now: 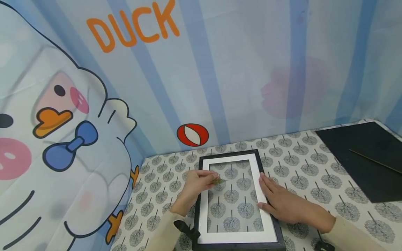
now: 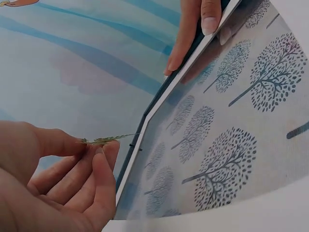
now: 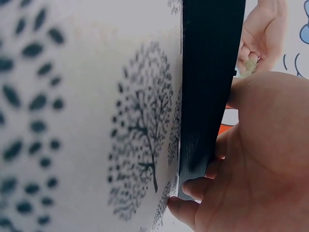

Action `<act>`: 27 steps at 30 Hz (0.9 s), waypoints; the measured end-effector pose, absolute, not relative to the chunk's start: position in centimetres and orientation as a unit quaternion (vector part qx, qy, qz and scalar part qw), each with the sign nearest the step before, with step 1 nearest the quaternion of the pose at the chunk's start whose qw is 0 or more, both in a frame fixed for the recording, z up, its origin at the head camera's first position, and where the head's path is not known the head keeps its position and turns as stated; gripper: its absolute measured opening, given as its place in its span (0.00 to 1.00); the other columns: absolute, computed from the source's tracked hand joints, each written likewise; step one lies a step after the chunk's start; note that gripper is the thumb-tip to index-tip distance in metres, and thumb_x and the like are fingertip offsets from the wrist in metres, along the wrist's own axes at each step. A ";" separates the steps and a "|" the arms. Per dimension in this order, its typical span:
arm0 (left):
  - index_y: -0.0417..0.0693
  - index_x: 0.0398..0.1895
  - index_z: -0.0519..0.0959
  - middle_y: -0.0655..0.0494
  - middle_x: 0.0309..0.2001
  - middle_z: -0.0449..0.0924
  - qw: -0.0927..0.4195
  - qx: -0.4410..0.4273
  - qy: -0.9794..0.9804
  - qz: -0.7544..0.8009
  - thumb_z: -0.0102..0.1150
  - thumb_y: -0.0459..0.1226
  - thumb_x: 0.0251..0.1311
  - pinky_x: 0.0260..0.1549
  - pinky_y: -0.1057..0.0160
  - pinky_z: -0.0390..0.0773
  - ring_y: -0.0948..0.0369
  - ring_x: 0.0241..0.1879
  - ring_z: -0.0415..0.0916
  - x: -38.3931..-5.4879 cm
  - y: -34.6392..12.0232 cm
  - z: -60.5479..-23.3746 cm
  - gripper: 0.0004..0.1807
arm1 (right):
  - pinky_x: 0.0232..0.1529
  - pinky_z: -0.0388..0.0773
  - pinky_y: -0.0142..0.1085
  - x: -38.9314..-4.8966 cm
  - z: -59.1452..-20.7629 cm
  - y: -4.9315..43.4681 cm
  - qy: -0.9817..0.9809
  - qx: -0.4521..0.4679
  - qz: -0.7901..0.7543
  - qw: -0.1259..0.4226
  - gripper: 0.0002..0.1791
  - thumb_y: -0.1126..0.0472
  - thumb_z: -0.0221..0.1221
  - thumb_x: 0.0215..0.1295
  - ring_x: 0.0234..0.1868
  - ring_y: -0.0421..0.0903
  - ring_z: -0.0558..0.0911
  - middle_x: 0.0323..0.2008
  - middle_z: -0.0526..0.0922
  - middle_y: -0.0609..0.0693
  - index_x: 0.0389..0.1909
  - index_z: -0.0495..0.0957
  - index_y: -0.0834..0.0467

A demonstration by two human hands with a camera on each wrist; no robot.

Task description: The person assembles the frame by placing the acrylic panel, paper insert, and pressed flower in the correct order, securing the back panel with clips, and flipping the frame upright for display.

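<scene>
My left hand pinches a small green plant sprig between thumb and fingers, above the upper left part of a picture frame. In the left wrist view the sprig looks thin and feathery, its fine tip pointing away from the fingers. The picture frame has a black border and a white mat; the patterned cloth shows through its window. On the frame's right side rests my right hand, fingers extended along the border and thumb on the mat. The right wrist view shows its fingers against the black side edge.
A black board lies on the right of the table, with a thin brownish stick across it. The table wears a tree-print cloth. Behind it hangs a blue striped backdrop with a cartoon duck.
</scene>
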State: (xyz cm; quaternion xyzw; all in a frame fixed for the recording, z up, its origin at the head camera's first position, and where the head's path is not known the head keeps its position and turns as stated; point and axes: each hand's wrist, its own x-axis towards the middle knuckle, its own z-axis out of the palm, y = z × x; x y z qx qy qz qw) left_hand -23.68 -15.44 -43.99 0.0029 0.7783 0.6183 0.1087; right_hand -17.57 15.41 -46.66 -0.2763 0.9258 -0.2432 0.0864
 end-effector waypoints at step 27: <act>0.39 0.43 0.90 0.48 0.34 0.90 0.059 0.038 0.885 0.461 0.63 0.37 0.72 0.35 0.62 0.88 0.60 0.32 0.89 -24.7 -13.0 -44.9 0.11 | 0.79 0.56 0.67 -17.5 -46.6 15.4 0.929 -0.273 -0.234 0.088 0.47 0.42 0.52 0.82 0.83 0.73 0.51 0.83 0.42 0.72 0.81 0.48 0.73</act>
